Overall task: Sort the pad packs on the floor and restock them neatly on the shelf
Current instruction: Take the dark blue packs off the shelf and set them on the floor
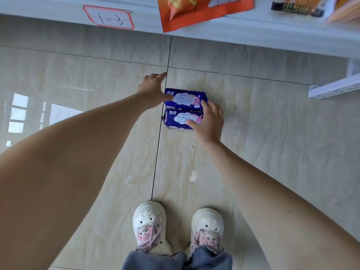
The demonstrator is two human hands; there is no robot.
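Two dark-blue plastic pad packs with white cloud labels and a pink cartoon figure, lying flat on the glossy beige marble-patterned floor tiles, side by side and touching along their long edges — far pack nearer the shelf, near pack nearer the feet. Both just right of the dark grout line running away from the shoes, below the crossing with the other grout line. Left hand at the left end of the far pack, fingers spread, thumb lying across the pack's top at its left corner, forefinger stretched out towards the grout crossing. Right hand at the right ends of both packs, fingers loosely curved and a little apart, thumb pressed on the near pack's label, fingertips on the far pack's right corner. Beyond the packs, at the top edge, a white metal shelf with a red-bordered paper label marked "1-3" on its front lip, an orange snack bag overhanging that lip, a dark snack bag further right. White slotted shelf bracket at the right edge. At the bottom, white clog shoes with pink charms and frayed grey-blue trouser hems.
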